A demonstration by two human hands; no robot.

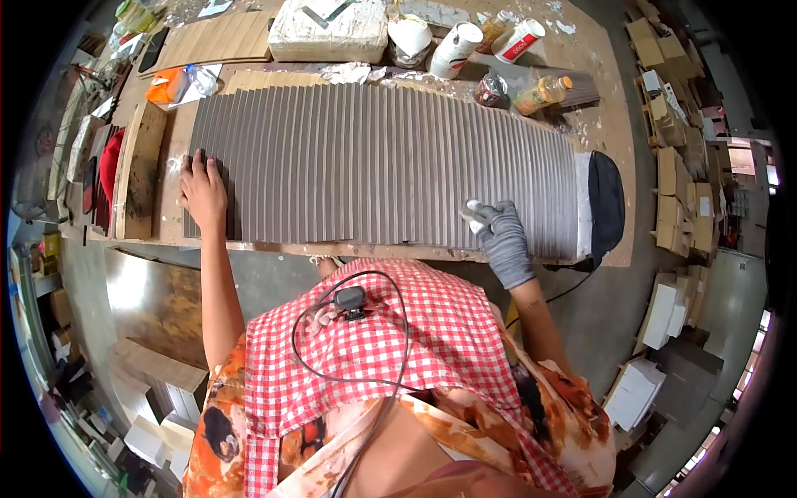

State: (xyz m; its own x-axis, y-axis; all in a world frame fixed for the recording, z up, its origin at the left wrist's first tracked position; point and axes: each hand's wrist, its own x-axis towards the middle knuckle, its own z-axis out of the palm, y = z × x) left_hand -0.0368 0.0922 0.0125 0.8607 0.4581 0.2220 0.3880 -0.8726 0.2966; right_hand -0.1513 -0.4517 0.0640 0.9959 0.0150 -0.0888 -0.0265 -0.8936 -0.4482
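A long row of narrow grey-brown wooden strips [349, 166] lies side by side across the table. My bare left hand [203, 192] rests on the row's left end, fingers stretched out over the outer strips. My right hand [506, 245] wears a grey knitted glove and presses down on the strips right of the middle. Its fingers close around a small white wad [474, 217], which looks like cloth; part of it is hidden under them. Past the row's right end are a pale white strip and a black rounded pad [607, 207].
A wooden block [138, 170] stands left of the row. Behind are a white wrapped block [328, 31], paper cups [456, 50], a bottle with an orange cap [544, 95], a dark jar [491, 90] and light wooden slats [207, 41]. A black cable [573, 288] hangs at the front right.
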